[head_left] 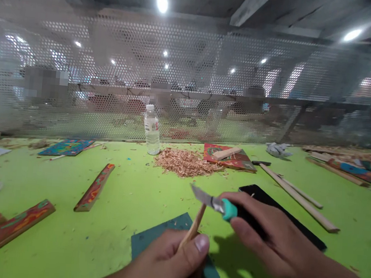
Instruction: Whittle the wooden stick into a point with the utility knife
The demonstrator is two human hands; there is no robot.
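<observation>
My left hand point(178, 259) is closed around a thin wooden stick point(196, 224), whose upper end sticks out past the thumb. In my right hand point(268, 232) is a utility knife point(229, 209) with a teal collar and dark handle, its blade pointing left. The blade lies across or just above the stick's tip; whether they touch I cannot tell. Under my left hand a dark green sheet point(160, 234) lies on the table. A flat black object point(298, 220), partly hidden by my right hand, lies to the right.
Wood shavings point(186, 163) are heaped ahead, beside a clear water bottle point(152, 132). A hammer point(300, 199) lies at right. Painted wooden strips point(95, 187) are at left. A painted board point(248, 162) carries a wood block. Perforated metal screening point(190, 79) closes off the table's far edge.
</observation>
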